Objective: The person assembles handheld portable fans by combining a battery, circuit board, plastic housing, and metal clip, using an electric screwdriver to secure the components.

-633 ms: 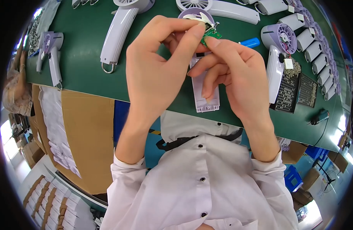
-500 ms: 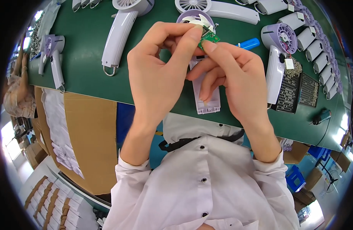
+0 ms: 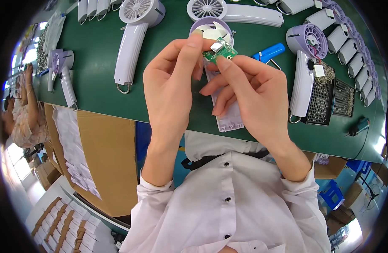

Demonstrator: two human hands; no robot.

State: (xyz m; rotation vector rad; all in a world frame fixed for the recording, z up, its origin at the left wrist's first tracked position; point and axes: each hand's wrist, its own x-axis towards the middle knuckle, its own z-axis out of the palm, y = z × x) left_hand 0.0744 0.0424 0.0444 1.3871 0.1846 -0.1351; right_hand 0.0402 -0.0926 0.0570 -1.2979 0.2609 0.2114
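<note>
A small green circuit board (image 3: 227, 53) with a silvery part on it is held up between my hands. My right hand (image 3: 261, 90) pinches its lower edge with the thumb on top, other fingers curled loosely. At the board's left edge, my left hand (image 3: 171, 84) has thumb and forefinger closed; its other fingers are partly hidden. Under the hands lies an opened handheld fan, its white blades (image 3: 215, 31) in a purple ring and its pale handle shell (image 3: 231, 118) pointing toward me. A blue cylindrical battery (image 3: 270, 52) rests right of the board.
Assembled fans lie around: one at left (image 3: 130, 52), one across the back (image 3: 253, 14), one at right (image 3: 303, 80). Several more line the right edge. Black trays of small metal parts (image 3: 318, 99) and an electric screwdriver (image 3: 358, 126) are at right. Another person (image 3: 27, 114) is far left.
Both hands have lowered slightly toward me with the circuit board, which is turned to show more of its face and silvery part. The left thumb has shifted off the board's face.
</note>
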